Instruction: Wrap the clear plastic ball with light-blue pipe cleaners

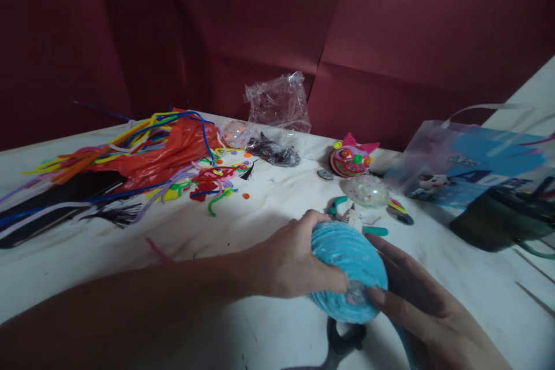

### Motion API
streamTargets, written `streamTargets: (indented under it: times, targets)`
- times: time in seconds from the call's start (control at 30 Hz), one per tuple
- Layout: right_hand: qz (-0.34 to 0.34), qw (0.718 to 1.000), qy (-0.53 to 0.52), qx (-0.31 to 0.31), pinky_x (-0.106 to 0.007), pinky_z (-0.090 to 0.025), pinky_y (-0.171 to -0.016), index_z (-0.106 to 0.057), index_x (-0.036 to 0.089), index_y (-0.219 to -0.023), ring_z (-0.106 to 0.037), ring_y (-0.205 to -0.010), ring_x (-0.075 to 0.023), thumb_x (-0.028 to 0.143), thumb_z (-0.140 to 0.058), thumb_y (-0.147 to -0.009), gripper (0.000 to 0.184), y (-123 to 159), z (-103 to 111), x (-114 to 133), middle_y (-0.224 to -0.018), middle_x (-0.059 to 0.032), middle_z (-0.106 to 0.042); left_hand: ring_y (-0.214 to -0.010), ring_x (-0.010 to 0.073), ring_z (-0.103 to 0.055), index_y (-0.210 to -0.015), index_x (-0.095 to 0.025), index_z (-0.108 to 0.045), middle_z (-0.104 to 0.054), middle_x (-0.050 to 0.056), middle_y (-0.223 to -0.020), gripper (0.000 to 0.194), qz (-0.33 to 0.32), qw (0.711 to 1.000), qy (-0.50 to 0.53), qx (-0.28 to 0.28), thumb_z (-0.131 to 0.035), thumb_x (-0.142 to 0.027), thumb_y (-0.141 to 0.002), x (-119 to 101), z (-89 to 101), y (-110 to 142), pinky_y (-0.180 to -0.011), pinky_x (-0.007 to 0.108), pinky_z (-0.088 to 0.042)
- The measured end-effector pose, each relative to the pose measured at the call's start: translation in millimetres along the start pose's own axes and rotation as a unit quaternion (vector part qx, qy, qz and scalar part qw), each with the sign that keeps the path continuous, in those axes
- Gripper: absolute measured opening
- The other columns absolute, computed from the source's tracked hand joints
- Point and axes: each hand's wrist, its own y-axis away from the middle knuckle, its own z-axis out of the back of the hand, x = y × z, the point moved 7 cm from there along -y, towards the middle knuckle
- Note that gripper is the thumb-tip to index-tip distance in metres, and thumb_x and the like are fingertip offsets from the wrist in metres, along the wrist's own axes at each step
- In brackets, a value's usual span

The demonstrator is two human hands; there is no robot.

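Both hands grip a ball wrapped in light blue pipe cleaner [349,269], held just above the counter [260,214] near its front edge. The left hand [290,263] closes around the ball's left side, and the right hand [416,300] supports it from the right with the thumb pressed on the wrapping, probably so the coils do not slip. Dark scissors [342,341] lie just under the ball. A clear glitter ball [365,191] lies behind it, and loose colourful pipe cleaners [143,150] are piled toward the far left corner.
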Motion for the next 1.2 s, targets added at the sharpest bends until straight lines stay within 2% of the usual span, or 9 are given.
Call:
streamTargets:
  times: [0.07,0.23,0.4,0.57,0.7,0.87,1.0,1.2]
  targets:
    - [-0.003,1.000,-0.007,0.021,-0.028,-0.057,-0.074,-0.059,0.027,-0.116,-0.060,-0.101,-0.0286,0.035,-0.077,-0.072,0.048,-1,-1,0,-0.115,-0.0051,-0.064,-0.098,0.0268,-0.057,-0.121,-0.019,-0.043,-0.059,0.009,-0.110,0.067,0.017,1.000,-0.002,0.006,-0.069,-0.032,-0.060,2,-0.6,1,-0.074,0.036,-0.049]
    - [-0.021,0.999,-0.012,-0.022,-0.023,-0.055,-0.072,-0.060,0.027,-0.114,-0.061,-0.099,-0.0252,0.036,-0.078,-0.068,0.050,2,-2,2,-0.113,-0.0040,-0.064,-0.099,0.0279,-0.056,-0.114,-0.019,-0.045,-0.057,0.010,-0.113,0.064,0.031,0.998,-0.063,-0.001,-0.070,-0.037,-0.057,-1,2.6,3,-0.071,0.035,-0.049]
    - [-0.003,0.999,-0.005,0.046,-0.024,-0.056,-0.073,-0.062,0.031,-0.114,-0.061,-0.099,-0.0259,0.033,-0.076,-0.074,0.043,-3,-3,1,-0.112,-0.0031,-0.065,-0.099,0.0292,-0.055,-0.111,-0.018,-0.047,-0.057,0.011,-0.113,0.062,0.020,0.996,-0.090,-0.006,-0.070,-0.037,-0.056,-4,2.9,2,-0.070,0.035,-0.049]
    - [0.013,0.999,0.020,0.048,-0.025,-0.055,-0.076,-0.060,0.029,-0.118,-0.058,-0.106,-0.0277,0.032,-0.075,-0.075,0.046,-7,7,-2,-0.117,-0.0056,-0.063,-0.104,0.0293,-0.055,-0.126,-0.019,-0.044,-0.057,0.011,-0.117,0.073,-0.013,0.998,-0.055,-0.007,-0.069,-0.033,-0.059,-2,-0.2,0,-0.078,0.037,-0.049]
    - [-0.001,0.998,0.033,0.054,-0.025,-0.054,-0.078,-0.055,0.026,-0.123,-0.056,-0.108,-0.0280,0.032,-0.074,-0.076,0.051,-8,8,-3,-0.119,-0.0074,-0.061,-0.104,0.0277,-0.056,-0.127,-0.020,-0.043,-0.058,0.009,-0.118,0.073,-0.028,0.999,-0.036,0.012,-0.070,-0.034,-0.060,3,-1.9,-4,-0.083,0.039,-0.048]
    - [-0.004,0.996,0.033,0.086,-0.023,-0.054,-0.080,-0.051,0.025,-0.124,-0.056,-0.108,-0.0248,0.031,-0.070,-0.081,0.048,-10,7,-4,-0.122,-0.0071,-0.059,-0.105,0.0295,-0.055,-0.127,-0.020,-0.042,-0.055,0.010,-0.121,0.075,0.000,0.999,-0.027,0.033,-0.072,-0.036,-0.060,13,-2.5,-9,-0.079,0.039,-0.049]
    - [0.010,0.996,0.050,0.078,-0.019,-0.053,-0.079,-0.052,0.025,-0.123,-0.058,-0.105,-0.0217,0.032,-0.070,-0.082,0.045,-11,8,-2,-0.120,-0.0055,-0.061,-0.102,0.0281,-0.057,-0.125,-0.021,-0.041,-0.058,0.009,-0.115,0.073,0.019,0.999,-0.004,0.034,-0.071,-0.036,-0.060,18,-2.7,-10,-0.078,0.039,-0.049]
    - [0.012,0.993,0.055,0.100,-0.017,-0.052,-0.080,-0.053,0.026,-0.122,-0.057,-0.107,-0.0197,0.032,-0.068,-0.084,0.041,-12,1,0,-0.121,-0.0034,-0.060,-0.099,0.0289,-0.058,-0.123,-0.019,-0.041,-0.059,0.009,-0.109,0.073,0.029,0.999,-0.010,0.040,-0.070,-0.037,-0.059,20,-3.7,-10,-0.074,0.038,-0.050]
